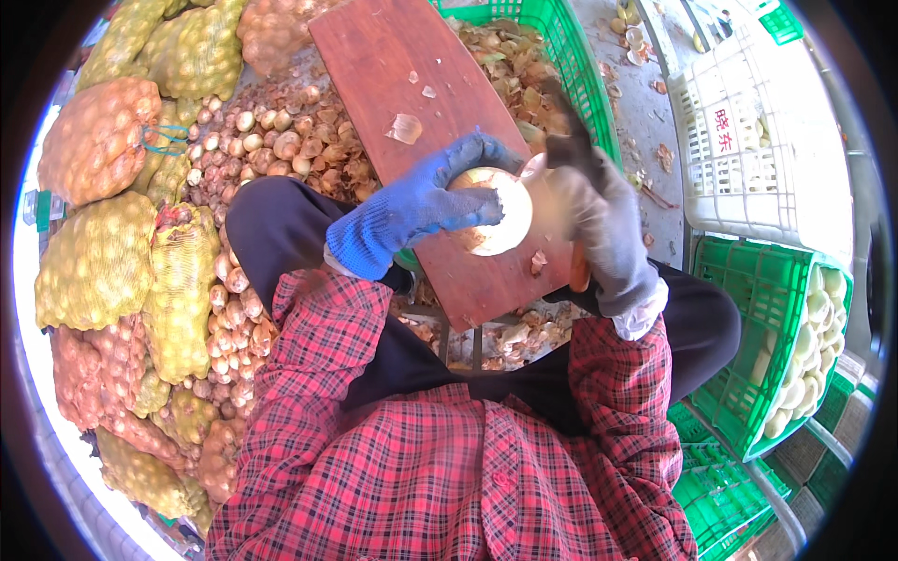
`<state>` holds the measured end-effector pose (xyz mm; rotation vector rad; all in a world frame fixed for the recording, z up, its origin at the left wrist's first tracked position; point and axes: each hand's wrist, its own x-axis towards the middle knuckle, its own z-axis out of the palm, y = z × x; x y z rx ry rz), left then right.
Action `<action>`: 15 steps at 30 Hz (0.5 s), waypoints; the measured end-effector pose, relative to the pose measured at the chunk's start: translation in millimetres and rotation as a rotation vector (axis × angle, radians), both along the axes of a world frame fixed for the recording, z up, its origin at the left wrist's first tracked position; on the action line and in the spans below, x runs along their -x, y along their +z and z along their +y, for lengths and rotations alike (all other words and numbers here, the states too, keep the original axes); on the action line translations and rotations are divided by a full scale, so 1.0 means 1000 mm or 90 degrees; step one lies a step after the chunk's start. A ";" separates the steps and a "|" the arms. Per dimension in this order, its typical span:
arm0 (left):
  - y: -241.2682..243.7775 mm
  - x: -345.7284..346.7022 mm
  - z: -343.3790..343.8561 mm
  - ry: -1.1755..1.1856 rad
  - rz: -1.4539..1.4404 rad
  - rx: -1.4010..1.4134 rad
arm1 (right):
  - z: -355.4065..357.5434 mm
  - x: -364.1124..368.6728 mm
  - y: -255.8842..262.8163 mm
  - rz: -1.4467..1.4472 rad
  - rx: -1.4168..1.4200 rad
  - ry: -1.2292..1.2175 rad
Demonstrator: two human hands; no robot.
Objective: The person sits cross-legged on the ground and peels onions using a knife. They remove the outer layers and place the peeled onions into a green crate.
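Note:
My left hand, in a blue work glove with a dark coated palm, grips a round onion. Its pale, peeled side faces up and to the right. Close on the right, my right hand wears a grey glove and is blurred. It is closed around the orange-brown handle of a knife; the dark blade rises above the fist, also blurred. A pale scrap shows between the onion and the blade. Both hands are over a reddish-brown wooden board that carries flakes of skin.
Left of me lie loose unpeeled onions and mesh sacks of onions. A green crate beyond the board holds skins. At right stand a white crate bearing writing and a green crate of peeled onions.

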<state>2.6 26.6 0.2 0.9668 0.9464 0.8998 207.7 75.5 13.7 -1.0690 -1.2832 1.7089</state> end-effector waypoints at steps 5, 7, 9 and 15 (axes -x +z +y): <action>0.000 0.002 0.002 0.082 -0.006 0.003 | -0.002 0.003 -0.014 -0.028 0.110 0.128; -0.005 -0.002 0.006 0.208 -0.061 -0.065 | -0.009 0.008 -0.030 0.080 0.097 0.018; -0.003 -0.006 0.007 0.309 -0.193 0.016 | -0.009 0.013 -0.035 0.130 0.096 -0.022; -0.016 -0.023 0.002 0.312 -0.180 0.057 | -0.016 0.031 -0.022 0.170 0.126 -0.127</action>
